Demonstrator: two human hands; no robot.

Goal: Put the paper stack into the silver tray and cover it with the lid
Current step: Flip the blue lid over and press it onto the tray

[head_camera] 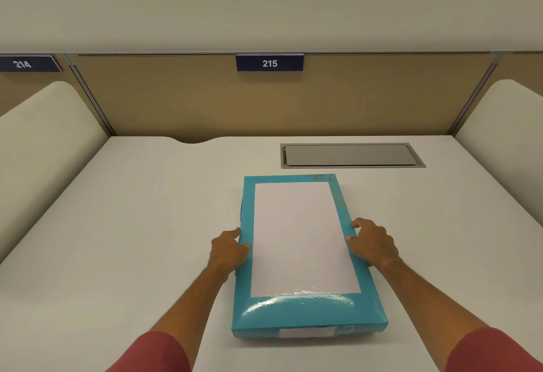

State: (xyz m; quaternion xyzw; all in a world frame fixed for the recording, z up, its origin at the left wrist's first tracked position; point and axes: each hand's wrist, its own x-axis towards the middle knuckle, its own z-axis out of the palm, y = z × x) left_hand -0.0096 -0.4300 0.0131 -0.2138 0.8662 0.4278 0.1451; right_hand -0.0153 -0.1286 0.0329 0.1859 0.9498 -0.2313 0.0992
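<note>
A glossy teal lid (302,313) with a large white rectangle (299,239) on its top lies flat on the white desk (132,239), its long axis running away from me. My left hand (229,251) grips its left long side, fingers curled over the edge. On the opposite long side my right hand (371,244) holds it the same way. No silver tray or separate paper stack shows; whatever is under the lid is hidden.
A grey cable flap (349,155) is set into the desk just behind the lid. A tan back panel carries a plate reading 215 (269,63). Cream dividers stand at the left (44,142) and right (505,136) of the desk.
</note>
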